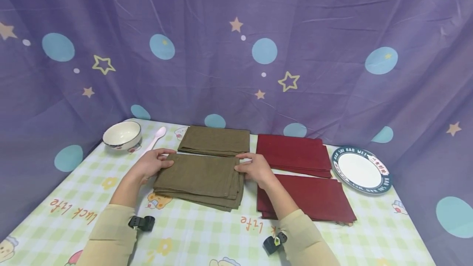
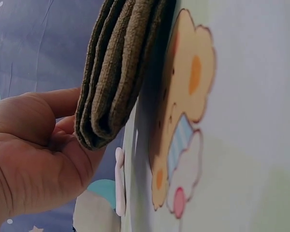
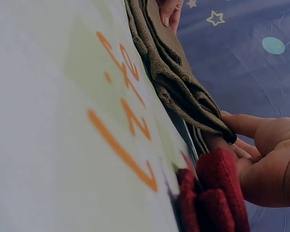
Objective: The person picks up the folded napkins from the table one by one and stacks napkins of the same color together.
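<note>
A folded olive-brown cloth (image 1: 197, 176) spans between both hands at the front left of the cloths. My left hand (image 1: 150, 164) pinches its far left corner, thumb on top and fingers below. On the opposite side, my right hand (image 1: 256, 169) pinches the far right corner the same way. The left wrist view shows the stacked folds (image 2: 117, 72) standing off the table at that end. Behind lies a second folded olive-brown cloth (image 1: 216, 139). Folded dark red cloths, one farther back (image 1: 292, 151) and one nearer (image 1: 310, 198), lie to the right, the nearer one partly behind my right forearm.
A white bowl (image 1: 122, 134) and a pink spoon (image 1: 157, 135) stand at the back left. A blue-rimmed plate (image 1: 382, 180) sits at the far right, beside the red cloths. A checked tablecloth (image 1: 192, 241) covers the table, and a purple curtain (image 1: 207, 7) hangs behind.
</note>
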`<state>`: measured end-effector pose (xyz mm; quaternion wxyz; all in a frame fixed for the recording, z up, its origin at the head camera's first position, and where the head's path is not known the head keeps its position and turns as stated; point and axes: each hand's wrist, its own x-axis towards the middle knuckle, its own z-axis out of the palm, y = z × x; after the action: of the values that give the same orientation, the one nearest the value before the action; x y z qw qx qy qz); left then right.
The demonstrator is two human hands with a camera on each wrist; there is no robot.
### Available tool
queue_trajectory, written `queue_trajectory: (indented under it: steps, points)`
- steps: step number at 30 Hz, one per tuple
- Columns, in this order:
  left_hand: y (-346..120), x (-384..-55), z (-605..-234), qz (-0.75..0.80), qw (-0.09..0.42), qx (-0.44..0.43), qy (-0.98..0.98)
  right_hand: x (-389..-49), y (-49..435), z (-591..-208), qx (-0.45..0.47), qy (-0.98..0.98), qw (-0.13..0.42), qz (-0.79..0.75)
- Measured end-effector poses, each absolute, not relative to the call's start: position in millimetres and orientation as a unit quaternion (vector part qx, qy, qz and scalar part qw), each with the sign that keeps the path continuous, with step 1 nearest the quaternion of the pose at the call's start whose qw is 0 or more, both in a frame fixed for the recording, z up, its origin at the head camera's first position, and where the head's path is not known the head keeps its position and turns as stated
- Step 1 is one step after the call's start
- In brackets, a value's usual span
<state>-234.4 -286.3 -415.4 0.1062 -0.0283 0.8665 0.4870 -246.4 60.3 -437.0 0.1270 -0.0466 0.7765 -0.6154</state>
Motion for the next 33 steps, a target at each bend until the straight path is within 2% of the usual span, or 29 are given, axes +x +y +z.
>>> queue_trajectory:
  steps: [8,23,33]
  points:
    - [-286.3,-236.1,-416.4,0.521,0.113,-0.030,0.846,-249.4,63.4,-436.2,-0.052,0.767,0.131,-0.626]
    - [-279.3,-247.2,-416.7,0.520,0.063,-0.020,0.851,-261.1,70.2,-428.8,-0.040,0.756,0.141,-0.638]
    - [-275.4,-257.2,-414.4,0.515,0.061,-0.021,0.855,-271.9,72.6,-429.8,-0.040,0.751,0.137,-0.644]
